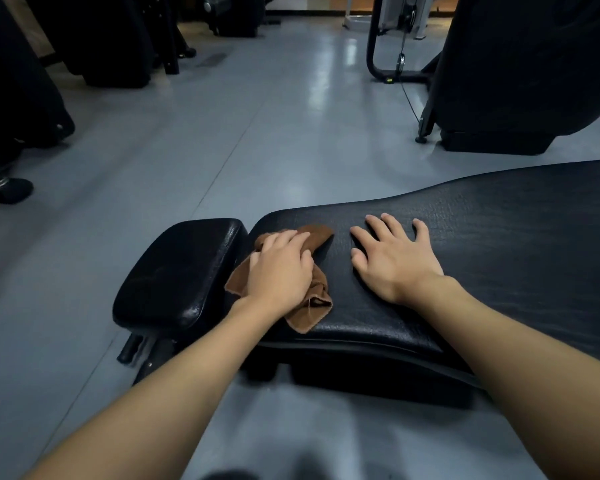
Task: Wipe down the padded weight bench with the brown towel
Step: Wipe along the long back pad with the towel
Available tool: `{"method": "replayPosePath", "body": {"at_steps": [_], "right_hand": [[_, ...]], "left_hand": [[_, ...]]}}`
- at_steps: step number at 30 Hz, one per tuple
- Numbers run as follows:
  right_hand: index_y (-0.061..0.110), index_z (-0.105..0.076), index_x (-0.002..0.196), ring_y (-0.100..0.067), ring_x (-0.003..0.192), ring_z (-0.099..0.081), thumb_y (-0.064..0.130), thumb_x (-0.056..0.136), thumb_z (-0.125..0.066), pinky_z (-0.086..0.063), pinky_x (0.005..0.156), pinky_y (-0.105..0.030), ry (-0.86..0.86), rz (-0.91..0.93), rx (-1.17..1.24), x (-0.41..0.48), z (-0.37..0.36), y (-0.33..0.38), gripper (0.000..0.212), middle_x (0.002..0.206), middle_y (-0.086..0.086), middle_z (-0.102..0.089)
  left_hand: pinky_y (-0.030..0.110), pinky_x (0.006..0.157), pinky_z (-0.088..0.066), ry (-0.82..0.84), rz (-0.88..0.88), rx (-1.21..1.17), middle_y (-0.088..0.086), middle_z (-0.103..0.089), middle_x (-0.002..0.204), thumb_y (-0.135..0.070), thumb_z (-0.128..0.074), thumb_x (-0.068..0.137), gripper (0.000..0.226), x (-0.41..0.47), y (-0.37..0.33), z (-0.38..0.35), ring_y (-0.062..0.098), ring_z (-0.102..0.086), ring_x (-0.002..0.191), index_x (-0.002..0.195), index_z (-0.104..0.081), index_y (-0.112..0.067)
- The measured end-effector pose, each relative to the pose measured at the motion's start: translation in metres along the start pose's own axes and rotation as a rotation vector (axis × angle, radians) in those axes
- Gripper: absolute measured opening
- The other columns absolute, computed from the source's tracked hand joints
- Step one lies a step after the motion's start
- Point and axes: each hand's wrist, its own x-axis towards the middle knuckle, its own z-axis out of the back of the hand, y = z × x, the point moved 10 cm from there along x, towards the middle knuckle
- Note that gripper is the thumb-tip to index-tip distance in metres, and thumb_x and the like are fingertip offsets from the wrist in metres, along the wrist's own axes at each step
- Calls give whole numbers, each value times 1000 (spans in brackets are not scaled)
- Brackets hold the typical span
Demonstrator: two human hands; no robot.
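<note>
Now the left hand (281, 268) grips the brown towel (309, 308) on the padded counter (499, 254), with the right hand (392, 258) flat beside it.
The left hand's fingers curl down into the bunched cloth at the counter's narrow end. Towel corners stick out past its fingertips and beside its wrist, and the middle is hidden under the palm. The right hand lies just beside the towel, not touching it, fingers spread and holding nothing. A smaller pad (181, 271) sits just left of the left hand. Past the right hand the counter is cut off. Its frame underneath and the machines (520, 64) beyond the hands are too dark to make out.
</note>
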Motion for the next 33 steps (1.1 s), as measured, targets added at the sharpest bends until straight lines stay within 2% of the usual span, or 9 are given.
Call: {"method": "replayPosePath", "body": {"at_steps": [3,6,12,16,20,24,29,33], "right_hand": [[33,-24,151,-20,151,-3,48,100,-13,0,116,-61,10,-5,-3,-1,-1,0,54,164,1,-14],[33,-22,151,-20,151,-2,48,100,-12,0,116,-61,16,-9,-14,-2,-2,0,55,164,0,-13],[32,-20,153,-21,151,-1,47,101,-12,0,116,-61,24,-12,-29,-3,-2,1,55,165,0,-10],[31,-18,154,-21,151,0,47,101,-11,1,116,-61,26,-10,-35,-4,-3,2,56,165,0,-9],[31,-18,153,-22,151,1,47,101,-11,0,116,-61,21,-4,-38,-3,-3,1,56,165,-1,-9],[31,-19,153,-22,151,0,47,100,-11,0,116,-62,13,4,-42,-2,-3,2,56,165,-1,-10],[32,-20,151,-21,151,-2,48,99,-11,-2,115,-61,2,5,-46,0,-3,1,55,164,1,-12],[34,-21,150,-20,151,-3,50,98,-10,-3,115,-60,-3,2,-45,1,-3,0,55,164,1,-13]], "left_hand": [[45,106,-29,-22,11,17,-10,-43,146,-31,-38,100,42,-30,4,6,15,-30,136,141,-47,-29],[43,110,-27,-40,12,0,-11,-43,146,-31,-38,100,42,-59,9,9,13,-29,138,141,-47,-28],[43,112,-30,-81,-34,-51,-8,-46,147,-44,-21,94,59,-98,12,14,12,-32,140,142,-49,-24],[41,117,-21,3,-4,-55,-8,-36,155,-34,-35,103,46,-69,17,6,11,-21,146,147,-41,-25],[45,119,-18,83,12,-38,-4,-28,161,-35,-32,104,48,-22,23,-3,15,-15,149,151,-35,-24],[49,119,-19,106,28,-31,0,-27,161,-34,-30,104,49,27,24,-11,19,-16,149,152,-33,-21],[53,114,-25,107,43,-39,1,-40,153,-32,-30,102,48,77,23,-14,24,-27,143,147,-40,-19],[51,104,-38,140,98,-55,4,-57,135,-41,-20,88,59,112,33,-20,28,-44,127,135,-54,-28]]}}
